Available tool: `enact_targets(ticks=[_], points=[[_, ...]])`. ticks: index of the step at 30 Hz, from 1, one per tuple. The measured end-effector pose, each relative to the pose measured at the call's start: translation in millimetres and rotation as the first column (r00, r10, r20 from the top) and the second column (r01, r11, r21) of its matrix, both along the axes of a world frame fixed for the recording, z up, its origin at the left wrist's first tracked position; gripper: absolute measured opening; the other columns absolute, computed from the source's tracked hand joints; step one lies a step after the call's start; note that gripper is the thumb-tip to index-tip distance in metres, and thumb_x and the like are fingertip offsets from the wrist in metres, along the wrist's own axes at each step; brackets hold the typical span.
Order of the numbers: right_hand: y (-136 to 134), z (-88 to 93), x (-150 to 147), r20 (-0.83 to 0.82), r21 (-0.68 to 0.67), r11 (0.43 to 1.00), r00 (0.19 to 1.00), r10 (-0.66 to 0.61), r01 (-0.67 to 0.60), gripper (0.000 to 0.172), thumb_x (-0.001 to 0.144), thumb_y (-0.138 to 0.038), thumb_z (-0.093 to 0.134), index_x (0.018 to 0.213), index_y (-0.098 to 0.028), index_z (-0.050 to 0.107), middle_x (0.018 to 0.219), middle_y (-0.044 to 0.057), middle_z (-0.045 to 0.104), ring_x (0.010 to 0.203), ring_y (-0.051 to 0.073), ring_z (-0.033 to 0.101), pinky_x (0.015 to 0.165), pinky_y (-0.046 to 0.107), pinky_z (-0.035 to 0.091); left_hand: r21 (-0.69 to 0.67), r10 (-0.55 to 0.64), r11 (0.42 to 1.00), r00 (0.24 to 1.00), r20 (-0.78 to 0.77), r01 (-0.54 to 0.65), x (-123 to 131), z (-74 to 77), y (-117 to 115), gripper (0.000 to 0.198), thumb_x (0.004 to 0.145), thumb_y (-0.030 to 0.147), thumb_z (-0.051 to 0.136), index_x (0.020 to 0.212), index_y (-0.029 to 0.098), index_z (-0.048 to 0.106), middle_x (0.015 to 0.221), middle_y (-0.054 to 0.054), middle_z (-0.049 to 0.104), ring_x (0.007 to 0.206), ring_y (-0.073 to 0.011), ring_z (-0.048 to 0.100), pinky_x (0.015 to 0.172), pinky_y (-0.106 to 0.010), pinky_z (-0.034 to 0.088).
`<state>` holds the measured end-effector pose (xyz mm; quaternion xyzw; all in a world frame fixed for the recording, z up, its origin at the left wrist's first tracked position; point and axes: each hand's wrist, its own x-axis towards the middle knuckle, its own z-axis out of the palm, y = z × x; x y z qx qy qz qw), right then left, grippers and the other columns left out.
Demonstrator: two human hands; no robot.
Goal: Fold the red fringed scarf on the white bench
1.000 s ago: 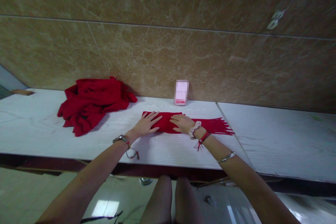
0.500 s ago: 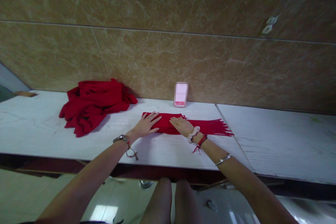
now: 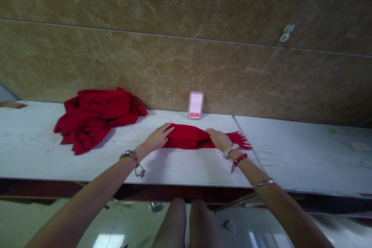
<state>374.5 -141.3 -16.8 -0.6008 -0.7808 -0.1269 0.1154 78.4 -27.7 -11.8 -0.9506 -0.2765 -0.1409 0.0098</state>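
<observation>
A red fringed scarf [image 3: 186, 136] lies folded into a flat, narrow strip on the white tabletop. My left hand [image 3: 158, 137] rests at the strip's left end, its fingers stretched out along the edge. Toward the other end, my right hand [image 3: 218, 138] lies over the cloth with fingers extended, where a raised fold ends. Loose fringe shows past the right wrist. Part of each end is hidden under my hands. Off to the left sits a second red cloth [image 3: 99, 118], crumpled in a heap with some fringe at its back.
A pinkish, blurred upright object, perhaps a phone [image 3: 195, 105], leans near the brown tiled wall [image 3: 174, 69]. The white table [image 3: 186, 166] has a seam right of the scarf and its front edge close to my knees. A small brown block [image 3: 13, 104] lies far left.
My right hand has moved right along the scarf, and the folded layer now reaches farther that way, covering more of the fringed end. My left hand has shifted out to the left edge.
</observation>
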Motion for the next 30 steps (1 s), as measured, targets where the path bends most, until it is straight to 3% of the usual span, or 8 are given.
enact_targets(ticks=[4, 9, 16, 21, 25, 30], points=[[0, -13.5, -6, -0.021, -0.147, 0.988, 0.998, -0.052, 0.048, 0.045, 0.075, -0.006, 0.046, 0.120, -0.010, 0.049, 0.123, 0.014, 0.052, 0.115, 0.020, 0.047, 0.094, 0.037, 0.041, 0.051, -0.019, 0.998, 0.999, -0.036, 0.020, 0, -0.1, -4, 0.050, 0.077, 0.009, 0.038, 0.127, 0.014, 0.039, 0.137, -0.011, 0.033, 0.126, -0.0223, 0.029, 0.103, -0.037, 0.030], [6, -3.2, -2, 0.010, -0.187, 0.980, 0.997, -0.070, 0.071, 0.045, 0.073, 0.002, 0.039, 0.111, -0.015, 0.058, 0.112, 0.010, 0.061, 0.103, 0.019, 0.056, 0.093, 0.037, 0.041, 0.077, -0.008, 0.997, 0.997, -0.083, 0.014, 0, 8.6, -4, 0.049, 0.080, 0.011, 0.037, 0.129, 0.016, 0.038, 0.136, -0.010, 0.035, 0.125, -0.0216, 0.030, 0.101, -0.036, 0.033], [-15, 25.5, 55, 0.156, 0.081, 0.997, 0.988, 0.004, -0.017, 0.041, 0.080, -0.002, 0.035, 0.112, -0.016, 0.057, 0.120, 0.010, 0.056, 0.111, 0.019, 0.050, 0.094, 0.039, 0.038, 0.092, -0.085, 0.990, 0.966, -0.244, 0.110, 20, 22.3, -11, 0.057, 0.076, 0.002, 0.033, 0.130, 0.021, 0.038, 0.139, -0.009, 0.031, 0.128, -0.0246, 0.025, 0.097, -0.038, 0.036], [-41, -2.6, 75, 0.232, -0.014, 1.000, 0.972, 0.028, -0.025, 0.041, 0.079, 0.000, 0.036, 0.108, -0.017, 0.059, 0.112, 0.010, 0.061, 0.106, 0.020, 0.053, 0.088, 0.038, 0.043, 0.067, -0.121, 0.986, 0.939, -0.321, 0.150, 36, 15.9, -17, 0.062, 0.075, 0.000, 0.032, 0.131, 0.027, 0.036, 0.140, -0.006, 0.030, 0.129, -0.0254, 0.023, 0.096, -0.042, 0.034], [-43, -19.1, 76, 0.247, -0.099, 0.995, 0.968, 0.039, -0.014, 0.041, 0.078, 0.000, 0.038, 0.108, -0.016, 0.060, 0.110, 0.011, 0.062, 0.103, 0.019, 0.055, 0.085, 0.036, 0.045, 0.054, -0.116, 0.988, 0.930, -0.349, 0.144, 41, 17.8, -16, 0.068, 0.072, -0.004, 0.030, 0.131, 0.028, 0.035, 0.141, -0.004, 0.029, 0.129, -0.0247, 0.023, 0.097, -0.043, 0.032], [-35, 7.3, 90, 0.244, -0.027, 1.000, 0.970, 0.002, 0.005, 0.042, 0.080, -0.001, 0.036, 0.112, -0.018, 0.057, 0.115, 0.010, 0.059, 0.108, 0.020, 0.052, 0.089, 0.039, 0.042, 0.104, -0.150, 0.977, 0.943, -0.298, 0.188, 49, 29.8, -10, 0.067, 0.073, -0.006, 0.028, 0.130, 0.028, 0.036, 0.141, -0.004, 0.029, 0.130, -0.0207, 0.021, 0.101, -0.040, 0.027]])
